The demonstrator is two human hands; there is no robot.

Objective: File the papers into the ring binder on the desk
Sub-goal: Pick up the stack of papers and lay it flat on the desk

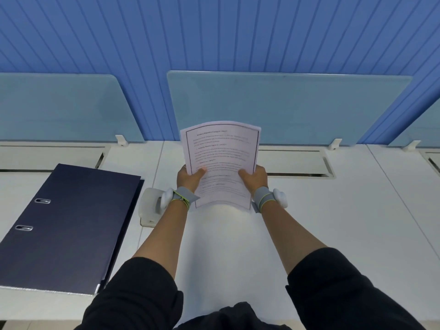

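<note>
A stack of printed papers (221, 153) stands nearly upright above the middle of the white desk (333, 222), its lower edge close to the surface. My left hand (189, 178) grips its left edge and my right hand (254, 177) grips its right edge, thumbs on the front page. A dark blue ring binder (66, 225) lies shut and flat on the desk to the left, spine side toward me. A white hole punch (148, 208) sits between the binder and my left wrist, partly hidden by the wrist.
Frosted blue divider panels (285, 106) stand along the desk's far edge in white clips. Cable slots (297, 163) are cut into the desk behind the papers and at the far left. Both wrists wear grey bands with white sensors.
</note>
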